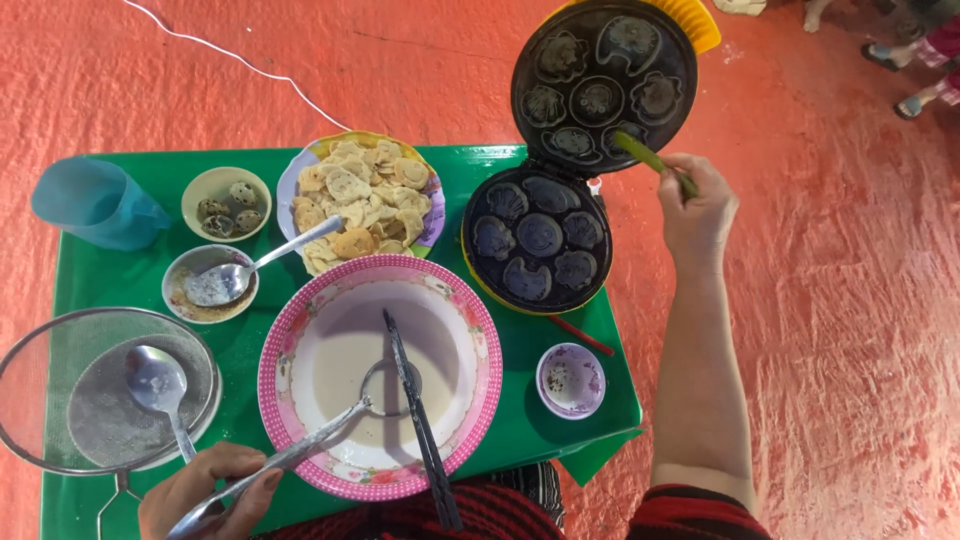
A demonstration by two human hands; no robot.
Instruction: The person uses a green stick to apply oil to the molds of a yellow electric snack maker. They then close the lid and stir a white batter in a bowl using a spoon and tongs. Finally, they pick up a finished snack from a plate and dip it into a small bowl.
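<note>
My right hand [697, 208] grips a green stick-like brush [650, 158] whose tip touches the raised lid [603, 85] of an open mould-type cake maker. Its lower plate [538, 240] has several shaped cavities, dark and unfilled. My left hand [208, 492] holds the handle of a metal ladle [300, 452] whose bowl sits in pale batter inside a pink-rimmed bowl [290, 340]. Dark tongs [418, 420] lie across that bowl.
On the green table [140, 290] stand a plate of small golden cakes [362, 200], a bowl of speckled eggs [227, 205], a small bowl with a spoon [208, 285], a strainer with a spoon [105, 390], a blue jug [95, 203] and a small pink bowl [571, 380]. Someone's feet [915, 60] are far right.
</note>
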